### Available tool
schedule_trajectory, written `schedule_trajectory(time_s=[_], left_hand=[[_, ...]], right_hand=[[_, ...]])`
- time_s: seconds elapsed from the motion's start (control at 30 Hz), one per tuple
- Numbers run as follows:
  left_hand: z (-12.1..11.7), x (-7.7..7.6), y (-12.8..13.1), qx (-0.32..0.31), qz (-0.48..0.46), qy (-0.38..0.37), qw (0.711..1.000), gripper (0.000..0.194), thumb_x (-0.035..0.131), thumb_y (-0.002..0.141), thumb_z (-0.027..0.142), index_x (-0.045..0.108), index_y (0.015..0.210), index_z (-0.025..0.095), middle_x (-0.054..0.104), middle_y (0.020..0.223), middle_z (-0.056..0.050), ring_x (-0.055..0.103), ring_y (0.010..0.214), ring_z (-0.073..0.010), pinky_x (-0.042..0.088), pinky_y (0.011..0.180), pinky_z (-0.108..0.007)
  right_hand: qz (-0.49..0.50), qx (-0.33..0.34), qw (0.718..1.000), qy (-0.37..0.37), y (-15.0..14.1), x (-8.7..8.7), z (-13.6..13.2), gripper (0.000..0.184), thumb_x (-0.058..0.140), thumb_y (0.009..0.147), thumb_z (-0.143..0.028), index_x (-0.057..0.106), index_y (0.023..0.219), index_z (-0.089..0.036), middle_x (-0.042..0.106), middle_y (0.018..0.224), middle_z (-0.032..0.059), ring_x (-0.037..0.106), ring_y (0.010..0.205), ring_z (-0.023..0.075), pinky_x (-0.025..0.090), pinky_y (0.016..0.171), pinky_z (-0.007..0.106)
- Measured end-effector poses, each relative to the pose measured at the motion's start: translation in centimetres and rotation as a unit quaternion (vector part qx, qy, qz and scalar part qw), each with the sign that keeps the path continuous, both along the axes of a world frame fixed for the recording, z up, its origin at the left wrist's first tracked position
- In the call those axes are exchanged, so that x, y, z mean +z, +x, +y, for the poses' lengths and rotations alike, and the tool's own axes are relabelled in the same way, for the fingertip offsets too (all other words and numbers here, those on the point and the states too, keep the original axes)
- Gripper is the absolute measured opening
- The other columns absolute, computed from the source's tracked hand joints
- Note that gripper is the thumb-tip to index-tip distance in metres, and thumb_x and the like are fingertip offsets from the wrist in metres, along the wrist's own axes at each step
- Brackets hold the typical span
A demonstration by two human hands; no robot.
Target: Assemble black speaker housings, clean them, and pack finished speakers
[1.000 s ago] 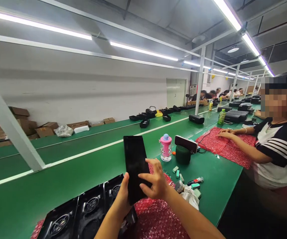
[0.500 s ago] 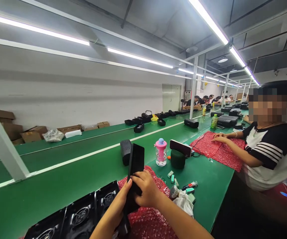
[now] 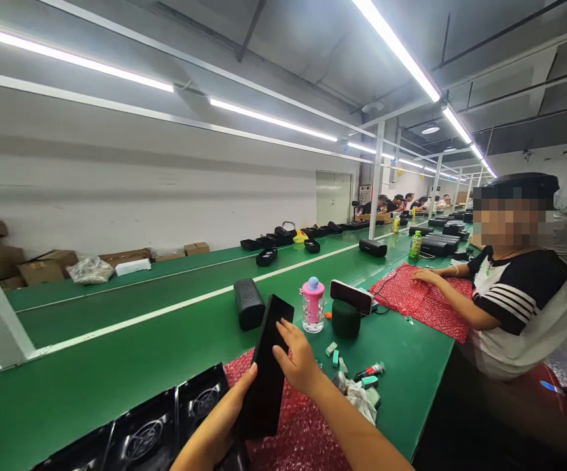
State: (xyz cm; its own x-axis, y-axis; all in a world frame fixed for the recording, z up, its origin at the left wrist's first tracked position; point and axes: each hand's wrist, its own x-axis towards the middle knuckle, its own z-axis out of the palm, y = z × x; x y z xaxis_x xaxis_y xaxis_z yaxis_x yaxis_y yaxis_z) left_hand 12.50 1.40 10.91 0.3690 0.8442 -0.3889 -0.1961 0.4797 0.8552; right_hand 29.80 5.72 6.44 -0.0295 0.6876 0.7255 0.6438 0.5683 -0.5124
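My left hand [image 3: 224, 413] grips the lower left edge of a long black rectangular casing [image 3: 264, 386], its thumb along the side. This casing is tilted, with a smooth dark face towards me; its exact kind does not show. On its upper right part rest the fingertips of my right hand [image 3: 299, 362], with fingers stretched out and thumb apart. Red bubble wrap [image 3: 303, 435] lies on the bench beneath. To the left are several glossy black trays or panels [image 3: 146, 435] with round grille-like rings.
A black speaker-like block [image 3: 249, 304] stands beyond the casing. Nearby are a pink-topped bottle [image 3: 313, 307], a phone [image 3: 351, 297] leaning on a dark round object [image 3: 346, 319], small blocks, and a crumpled white cloth [image 3: 362, 400]. A co-worker [image 3: 514, 288] sits at right by more red bubble wrap [image 3: 440, 304].
The casing has turned so more of its broad face shows. My right hand has moved up, its fingers now stretched across the face. The view has shifted slightly.
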Motion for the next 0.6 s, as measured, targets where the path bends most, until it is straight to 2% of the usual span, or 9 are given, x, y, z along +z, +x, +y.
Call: schedule_trajectory(time_s=[0.07,0.13,0.23,0.37,0.43,0.5,0.53,0.6], left_hand=[[0.1,-0.1,-0.1,0.013,0.005,-0.002,1.000,0.067,0.060,0.086,0.059,0.060,0.129,0.009,0.075,0.093,-0.016,0.070,0.067,-0.0268,0.052,0.053,-0.034],[0.4,-0.2,-0.3,0.033,0.003,-0.004,0.999,0.072,0.058,0.085,0.064,0.056,0.134,0.013,0.075,0.088,-0.015,0.069,0.062,-0.0276,0.051,0.048,-0.035],[0.9,0.0,-0.6,0.062,-0.014,-0.010,0.998,0.065,0.048,0.091,0.062,0.050,0.139,0.019,0.076,0.094,-0.012,0.072,0.072,-0.0281,0.056,0.058,-0.039],[1.5,-0.1,-0.6,0.061,-0.019,-0.002,0.998,0.057,0.044,0.094,0.055,0.053,0.135,0.016,0.076,0.097,-0.012,0.073,0.080,-0.0270,0.058,0.068,-0.038],[1.6,-0.4,-0.6,0.039,-0.004,0.002,0.999,0.052,0.046,0.095,0.048,0.058,0.130,0.012,0.077,0.093,-0.013,0.073,0.078,-0.0266,0.058,0.068,-0.037],[1.6,-1.0,-0.6,0.003,0.021,-0.002,1.000,0.046,0.052,0.094,0.045,0.064,0.121,0.010,0.077,0.087,-0.013,0.073,0.074,-0.0267,0.057,0.064,-0.035],[1.5,-1.4,-0.7,-0.016,0.037,-0.004,0.999,0.043,0.058,0.091,0.044,0.067,0.114,0.009,0.076,0.081,-0.013,0.072,0.069,-0.0267,0.056,0.059,-0.034],[1.5,-2.0,-0.7,-0.036,0.068,-0.005,0.997,0.034,0.071,0.083,0.038,0.072,0.099,0.007,0.073,0.066,-0.012,0.067,0.054,-0.0246,0.049,0.047,-0.029]], right_hand=[[-0.019,0.023,1.000,-0.010,-0.6,-0.1,-0.5,0.052,0.059,0.090,-0.033,0.056,0.140,-0.019,0.049,0.149,0.0155,0.043,0.141,0.0317,0.037,0.115,0.054],[-0.036,0.061,0.997,-0.022,-1.7,-0.3,-1.3,0.055,0.066,0.086,-0.038,0.058,0.138,-0.024,0.046,0.152,0.0119,0.036,0.145,0.0328,0.031,0.118,0.055],[-0.020,0.100,0.993,-0.051,-3.3,-1.1,-1.8,0.060,0.070,0.083,-0.040,0.056,0.140,-0.027,0.045,0.153,0.0090,0.033,0.146,0.0323,0.027,0.120,0.054],[0.107,0.052,0.988,-0.104,-3.8,-2.4,-0.2,0.060,0.067,0.086,-0.037,0.050,0.142,-0.023,0.044,0.152,0.0135,0.040,0.142,0.0305,0.036,0.116,0.050],[0.178,0.030,0.973,-0.144,-3.4,-2.9,1.3,0.048,0.059,0.095,-0.036,0.050,0.139,-0.018,0.055,0.137,0.0148,0.055,0.126,0.0268,0.048,0.105,0.047],[0.220,0.037,0.956,-0.192,-2.7,-3.3,2.7,0.034,0.055,0.099,-0.038,0.057,0.125,-0.015,0.064,0.116,0.0100,0.066,0.101,0.0205,0.057,0.087,0.039],[0.231,0.047,0.947,-0.217,-2.4,-3.5,3.2,0.032,0.056,0.099,-0.039,0.060,0.118,-0.014,0.066,0.107,0.0073,0.067,0.090,0.0176,0.058,0.079,0.036],[0.244,0.063,0.934,-0.255,-1.7,-3.9,3.8,0.029,0.057,0.099,-0.039,0.061,0.112,-0.013,0.066,0.099,0.0046,0.065,0.080,0.0144,0.058,0.071,0.031]])
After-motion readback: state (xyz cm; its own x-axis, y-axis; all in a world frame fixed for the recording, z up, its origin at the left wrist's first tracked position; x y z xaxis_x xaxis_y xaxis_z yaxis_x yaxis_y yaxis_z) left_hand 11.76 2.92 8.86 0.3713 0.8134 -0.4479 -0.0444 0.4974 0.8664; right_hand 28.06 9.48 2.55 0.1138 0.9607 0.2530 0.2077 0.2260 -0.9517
